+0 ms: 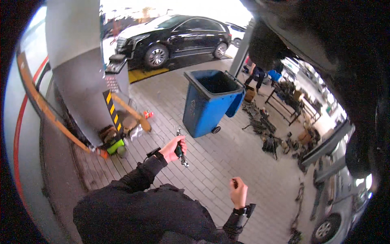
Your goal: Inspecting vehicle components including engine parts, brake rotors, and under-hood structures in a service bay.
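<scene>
My left hand (174, 149) is closed around hand tools (178, 151), held in front of me above the paved floor. A dark green handle and shiny metal ends stick out on both sides of the fist; one end looks like a wrench. Lower and to the right, my right hand (239, 191) is raised with its fingers curled in. Something small and dark shows at those fingers, too small to name. Both sleeves are black, with a dark band on each wrist. Beyond my left hand stands a blue wheeled bin (203, 112), its top open and its lid hanging back.
A black car (183, 38) is parked at the back. At left, a pillar (81, 81) has clutter and a green bottle (116, 146) at its foot. Dark parts (264, 126) lie on the floor at right near a metal frame (280, 107). Another person (256, 76) bends there. A dark vehicle underside hangs overhead.
</scene>
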The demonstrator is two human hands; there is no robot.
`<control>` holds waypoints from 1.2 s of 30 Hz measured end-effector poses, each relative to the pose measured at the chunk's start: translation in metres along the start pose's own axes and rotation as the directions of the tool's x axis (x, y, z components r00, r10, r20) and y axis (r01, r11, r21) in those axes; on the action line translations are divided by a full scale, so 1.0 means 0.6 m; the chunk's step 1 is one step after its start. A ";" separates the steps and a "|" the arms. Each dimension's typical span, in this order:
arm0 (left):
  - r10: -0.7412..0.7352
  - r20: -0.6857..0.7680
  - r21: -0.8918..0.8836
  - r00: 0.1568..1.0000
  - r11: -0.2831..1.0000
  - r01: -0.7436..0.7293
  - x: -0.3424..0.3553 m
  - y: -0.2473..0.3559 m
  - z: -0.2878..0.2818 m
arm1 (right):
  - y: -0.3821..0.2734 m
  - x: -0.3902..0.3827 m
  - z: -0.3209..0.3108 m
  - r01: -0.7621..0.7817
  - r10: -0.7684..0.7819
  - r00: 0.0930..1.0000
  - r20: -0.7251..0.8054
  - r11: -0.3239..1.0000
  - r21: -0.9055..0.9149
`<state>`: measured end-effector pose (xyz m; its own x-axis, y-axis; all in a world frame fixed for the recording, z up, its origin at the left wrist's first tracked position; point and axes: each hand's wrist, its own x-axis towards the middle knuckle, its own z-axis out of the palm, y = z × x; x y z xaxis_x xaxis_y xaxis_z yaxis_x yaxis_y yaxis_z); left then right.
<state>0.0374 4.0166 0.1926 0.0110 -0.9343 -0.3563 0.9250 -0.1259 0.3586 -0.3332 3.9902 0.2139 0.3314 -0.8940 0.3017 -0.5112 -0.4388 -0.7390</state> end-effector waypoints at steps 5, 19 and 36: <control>0.155 0.010 -0.138 0.988 0.979 -0.153 -0.024 0.023 -0.046 | -0.058 0.080 0.045 0.083 -0.081 0.963 0.256 0.997 0.005; 0.314 -0.113 -0.311 0.943 0.890 -0.334 -0.066 0.209 -0.238 | -0.201 0.307 0.262 0.209 -0.205 0.829 0.521 0.977 0.051; 0.237 -0.483 -0.125 0.843 0.934 -0.334 -0.069 0.380 -0.377 | -0.097 0.490 0.376 0.015 0.048 0.931 0.362 0.986 -0.169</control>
<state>0.3340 4.1022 0.0939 0.4115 -0.6568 -0.6319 0.9080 0.2356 0.3463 -0.0271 3.7733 0.2101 0.5710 -0.8205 0.0275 -0.6328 -0.4612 -0.6220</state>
